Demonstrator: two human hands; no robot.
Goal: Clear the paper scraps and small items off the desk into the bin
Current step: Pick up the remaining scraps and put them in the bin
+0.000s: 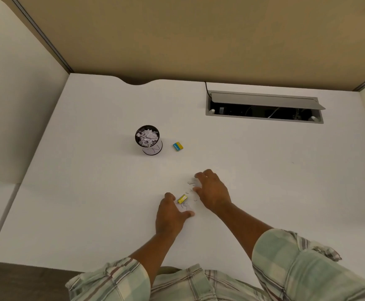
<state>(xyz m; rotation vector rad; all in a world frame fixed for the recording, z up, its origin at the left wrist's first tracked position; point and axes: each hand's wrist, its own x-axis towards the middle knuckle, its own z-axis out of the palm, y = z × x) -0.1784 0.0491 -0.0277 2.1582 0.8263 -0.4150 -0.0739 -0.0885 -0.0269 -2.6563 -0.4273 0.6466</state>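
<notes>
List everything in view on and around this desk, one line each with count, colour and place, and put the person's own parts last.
desk: one, white, fills the middle of the view.
mesh bin: one, black, left of centre on the desk, already holding white paper.
blue and yellow box: one, just right of the bin, apart from it.
yellow box: one, between the two hands.
paper scraps: several, white, scattered between and under the hands; exact count unclear.
cable hatch: one, grey, lid open, far right of the desk.
partition walls: tan behind, cream at the sides.
left hand: one, spread on the desk.
right hand: one, curled over scraps.
sleeves: two, pale green plaid.
</notes>
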